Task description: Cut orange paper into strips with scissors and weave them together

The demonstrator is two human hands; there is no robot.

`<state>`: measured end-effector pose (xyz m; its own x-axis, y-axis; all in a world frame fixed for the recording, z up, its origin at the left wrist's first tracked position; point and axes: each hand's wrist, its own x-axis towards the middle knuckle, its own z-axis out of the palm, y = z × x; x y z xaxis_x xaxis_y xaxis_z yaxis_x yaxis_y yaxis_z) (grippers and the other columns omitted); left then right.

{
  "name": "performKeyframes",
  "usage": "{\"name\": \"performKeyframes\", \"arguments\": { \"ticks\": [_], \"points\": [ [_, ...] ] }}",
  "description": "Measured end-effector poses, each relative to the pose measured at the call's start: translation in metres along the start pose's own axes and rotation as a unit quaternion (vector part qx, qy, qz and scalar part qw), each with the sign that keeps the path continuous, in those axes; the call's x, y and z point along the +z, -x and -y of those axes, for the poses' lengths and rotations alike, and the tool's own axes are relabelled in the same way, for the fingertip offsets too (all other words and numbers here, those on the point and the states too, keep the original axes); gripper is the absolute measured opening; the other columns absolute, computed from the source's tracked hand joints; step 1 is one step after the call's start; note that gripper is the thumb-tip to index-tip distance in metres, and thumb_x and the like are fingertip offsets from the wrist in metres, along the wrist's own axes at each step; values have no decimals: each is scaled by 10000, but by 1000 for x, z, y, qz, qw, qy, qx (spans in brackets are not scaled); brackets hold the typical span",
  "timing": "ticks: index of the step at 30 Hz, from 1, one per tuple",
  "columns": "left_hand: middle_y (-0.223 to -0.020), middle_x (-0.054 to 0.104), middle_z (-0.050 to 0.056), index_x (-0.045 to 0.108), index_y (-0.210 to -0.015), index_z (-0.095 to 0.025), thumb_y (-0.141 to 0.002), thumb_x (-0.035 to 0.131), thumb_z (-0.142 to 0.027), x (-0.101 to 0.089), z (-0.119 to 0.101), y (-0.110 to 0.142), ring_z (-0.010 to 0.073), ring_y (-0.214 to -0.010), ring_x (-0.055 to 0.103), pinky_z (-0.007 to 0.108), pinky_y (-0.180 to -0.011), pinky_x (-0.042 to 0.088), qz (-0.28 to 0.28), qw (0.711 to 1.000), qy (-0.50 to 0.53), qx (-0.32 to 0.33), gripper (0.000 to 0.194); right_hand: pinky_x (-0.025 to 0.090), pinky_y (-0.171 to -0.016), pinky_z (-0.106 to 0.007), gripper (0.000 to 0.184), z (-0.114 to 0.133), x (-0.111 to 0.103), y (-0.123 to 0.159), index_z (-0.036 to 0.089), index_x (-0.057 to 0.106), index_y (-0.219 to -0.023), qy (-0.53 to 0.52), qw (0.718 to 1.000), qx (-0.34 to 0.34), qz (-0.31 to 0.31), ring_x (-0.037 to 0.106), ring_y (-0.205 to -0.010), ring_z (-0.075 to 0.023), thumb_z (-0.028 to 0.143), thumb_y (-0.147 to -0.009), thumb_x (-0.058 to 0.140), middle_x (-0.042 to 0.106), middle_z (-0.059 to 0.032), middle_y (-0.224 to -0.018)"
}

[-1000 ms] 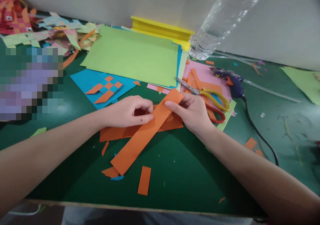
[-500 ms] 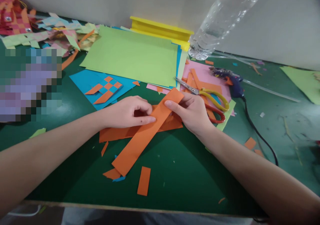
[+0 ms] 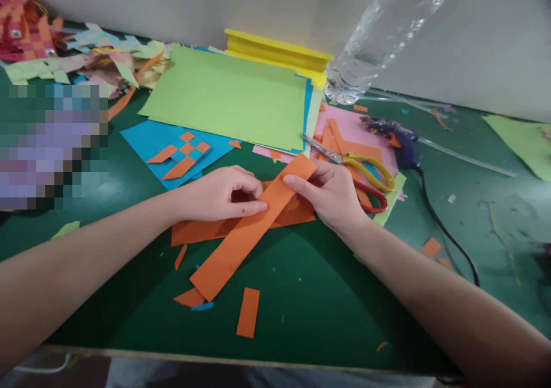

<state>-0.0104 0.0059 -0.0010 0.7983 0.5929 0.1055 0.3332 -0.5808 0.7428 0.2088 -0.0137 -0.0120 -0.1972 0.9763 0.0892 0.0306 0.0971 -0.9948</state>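
Note:
Both hands are on a long orange paper strip (image 3: 253, 225) that slants toward the front left. My right hand (image 3: 333, 193) pinches its upper end, thumb on top and fingers hidden beneath. With thumb and curled fingers, my left hand (image 3: 224, 196) grips the strip's left edge near the middle. Under the strip lies a wider piece of orange paper (image 3: 193, 233). Just beyond my left hand, a woven orange and blue paper fish (image 3: 186, 154) rests on a blue sheet (image 3: 146, 138). Scissors (image 3: 344, 158) with yellow and red handles lie beside my right hand.
Green sheets (image 3: 228, 95) are stacked at the back, before a yellow holder (image 3: 279, 52). A clear bottle (image 3: 365, 49) stands at the right of it. A glue gun (image 3: 400, 141) with a black cord lies at right. Paper scraps (image 3: 248, 312) dot the green table (image 3: 318, 313).
The strip's lower end has shifted slightly to the left, and the small orange and blue scraps under it have slid left too. Both hands stay almost where they were.

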Motion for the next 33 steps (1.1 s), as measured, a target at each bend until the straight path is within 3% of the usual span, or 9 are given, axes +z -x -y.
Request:
{"name": "performKeyframes", "arguments": {
  "ticks": [33],
  "points": [
    [-597,445,-24,403,-612,-189,-918,527,-346,0,0,-1,131,-649,449,241,-600,359,6,1000,-4,4,366,566,-580,-231,174,0,0,0,224,747,-754,-8,1000,-11,9,660,-628,-111,371,-699,823,744,10,-764]
  ]
}}
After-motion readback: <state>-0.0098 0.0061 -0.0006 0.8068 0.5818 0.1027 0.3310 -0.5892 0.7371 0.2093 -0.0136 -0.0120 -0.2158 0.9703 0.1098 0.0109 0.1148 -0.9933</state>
